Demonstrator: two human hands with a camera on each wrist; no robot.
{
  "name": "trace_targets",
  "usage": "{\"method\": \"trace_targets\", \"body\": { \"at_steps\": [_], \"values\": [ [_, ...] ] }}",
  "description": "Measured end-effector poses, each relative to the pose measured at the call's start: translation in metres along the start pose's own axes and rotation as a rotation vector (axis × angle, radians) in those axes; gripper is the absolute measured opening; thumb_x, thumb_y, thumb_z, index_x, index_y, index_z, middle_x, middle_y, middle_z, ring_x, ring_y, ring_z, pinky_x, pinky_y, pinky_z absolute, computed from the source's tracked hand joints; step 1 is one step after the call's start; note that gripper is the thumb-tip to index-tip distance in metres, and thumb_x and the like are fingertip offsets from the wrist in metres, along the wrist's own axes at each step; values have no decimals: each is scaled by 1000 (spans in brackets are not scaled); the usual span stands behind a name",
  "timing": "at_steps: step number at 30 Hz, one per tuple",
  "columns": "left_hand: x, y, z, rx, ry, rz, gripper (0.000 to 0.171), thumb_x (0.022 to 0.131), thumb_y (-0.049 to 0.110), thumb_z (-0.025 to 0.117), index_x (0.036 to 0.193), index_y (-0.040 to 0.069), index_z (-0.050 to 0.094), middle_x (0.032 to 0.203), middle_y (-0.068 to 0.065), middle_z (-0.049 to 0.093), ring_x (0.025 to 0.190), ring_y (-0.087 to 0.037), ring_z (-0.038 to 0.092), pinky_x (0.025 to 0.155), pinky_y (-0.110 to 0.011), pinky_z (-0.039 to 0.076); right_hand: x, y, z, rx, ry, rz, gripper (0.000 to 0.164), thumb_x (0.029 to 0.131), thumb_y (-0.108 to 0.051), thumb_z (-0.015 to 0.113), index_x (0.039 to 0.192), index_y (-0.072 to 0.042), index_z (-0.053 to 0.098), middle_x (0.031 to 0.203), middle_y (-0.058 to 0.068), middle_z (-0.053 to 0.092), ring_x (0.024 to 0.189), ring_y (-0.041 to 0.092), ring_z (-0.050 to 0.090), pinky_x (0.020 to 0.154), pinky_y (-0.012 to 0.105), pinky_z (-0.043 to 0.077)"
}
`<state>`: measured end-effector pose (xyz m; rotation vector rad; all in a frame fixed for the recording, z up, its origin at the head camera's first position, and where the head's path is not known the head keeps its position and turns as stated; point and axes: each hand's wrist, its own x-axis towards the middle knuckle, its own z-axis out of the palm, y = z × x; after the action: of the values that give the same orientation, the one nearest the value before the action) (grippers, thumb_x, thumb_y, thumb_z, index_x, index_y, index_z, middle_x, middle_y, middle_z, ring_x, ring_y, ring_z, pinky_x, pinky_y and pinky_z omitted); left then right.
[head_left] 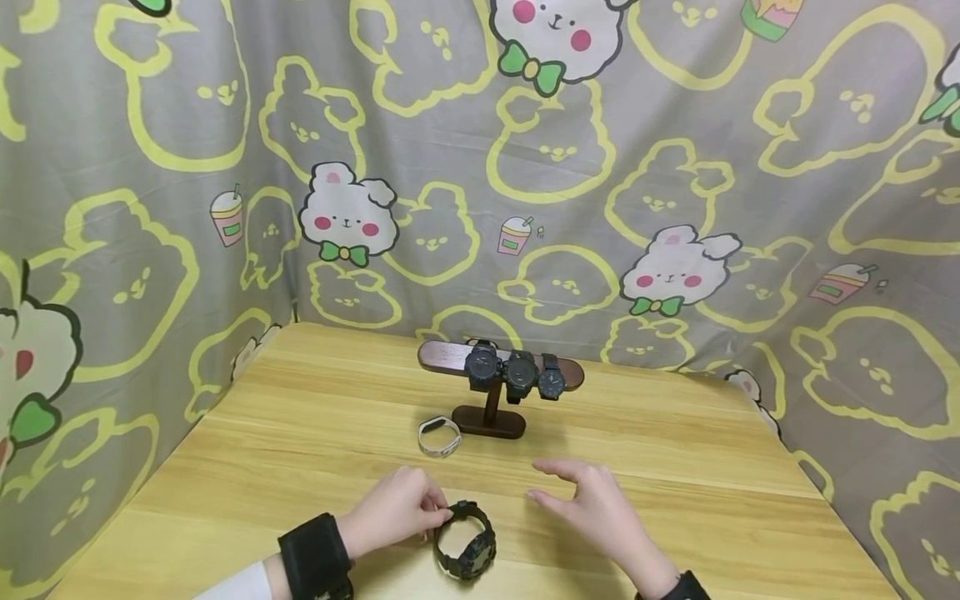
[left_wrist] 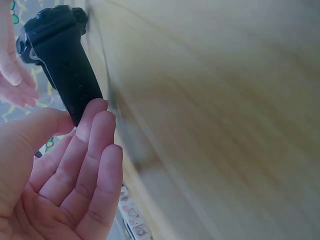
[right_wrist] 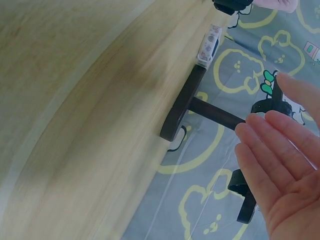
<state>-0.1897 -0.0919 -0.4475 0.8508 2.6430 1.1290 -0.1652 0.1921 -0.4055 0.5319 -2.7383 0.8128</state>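
My left hand pinches the strap of a black wristwatch between thumb and fingertips. In the left wrist view the watch's dark strap runs up from the fingertips to the case. The watch's band forms a loop, with its face toward the lower right in the head view. To the right of it my right hand hovers over the table, thumb and fingers spread apart and holding nothing. In the right wrist view the right hand's fingers overlap the dark wooden watch stand.
Behind the hands is the wooden watch stand, a T shape whose bar carries three black watches. A light-coloured fitness band lies left of its base. Patterned grey cloth surrounds the wooden table.
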Motion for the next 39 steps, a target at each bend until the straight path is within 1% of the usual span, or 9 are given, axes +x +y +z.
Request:
{"method": "trace_targets", "body": {
  "at_steps": [3,9,14,22,25,28,31,35,39],
  "values": [
    [1,-1,-2,-58,-14,1,8,90,11,75,85,6,79,64,1,74,49,1,57,46,-17,47,0,0,0,-3,-2,-24,33,83,-20,84,112,-7,78,110,7,80,103,25,77,91,40,63],
    [2,-4,-4,-146,-25,13,10,92,9,72,90,2,78,70,-5,76,52,-2,62,50,-17,53,1,0,-1,-5,-25,-141,33,83,-13,83,115,-7,76,114,8,80,103,27,77,91,42,63],
    [1,-5,-4,-224,-29,6,13,94,11,72,96,1,78,75,-9,77,54,-4,63,53,-18,56,2,-4,-3,18,-77,-183,35,84,-10,81,119,-8,75,118,8,78,108,28,75,94,43,62],
    [3,-8,-3,-342,-58,-20,13,95,11,71,97,0,77,77,-14,77,57,-7,66,54,-20,57,6,-11,-1,38,-166,-305,39,84,-5,81,123,-8,74,124,11,76,111,30,74,90,39,64],
    [3,-7,-3,-393,-74,-29,14,96,10,69,98,-3,76,77,-17,76,58,-6,65,54,-19,58,5,-13,-1,60,-191,-323,42,84,-4,81,125,-9,73,127,10,75,113,29,74,91,38,64],
    [3,-5,-4,-424,-88,-35,16,96,9,68,99,-5,76,79,-19,76,59,-5,64,55,-18,57,6,-16,0,93,-224,-326,44,84,-5,81,127,-8,72,129,8,74,116,28,73,91,35,64],
    [3,-4,-4,-450,-103,-35,17,97,9,68,100,-6,75,80,-20,76,60,-5,64,56,-18,58,7,-19,1,112,-250,-350,46,84,-5,81,129,-9,71,130,8,74,117,27,72,90,32,63],
    [2,-2,-4,-476,-112,-33,17,97,8,68,100,-6,75,81,-21,76,59,-5,64,56,-19,58,10,-23,2,133,-276,-385,47,86,-4,80,131,-10,69,130,7,74,117,25,72,89,29,63],
    [1,-1,-3,-486,-111,-42,17,96,8,68,100,-6,75,82,-23,76,59,-5,63,56,-18,58,12,-25,1,158,-305,-397,45,87,-1,77,131,-10,70,130,8,74,115,23,72,87,27,63]
  ]
}}
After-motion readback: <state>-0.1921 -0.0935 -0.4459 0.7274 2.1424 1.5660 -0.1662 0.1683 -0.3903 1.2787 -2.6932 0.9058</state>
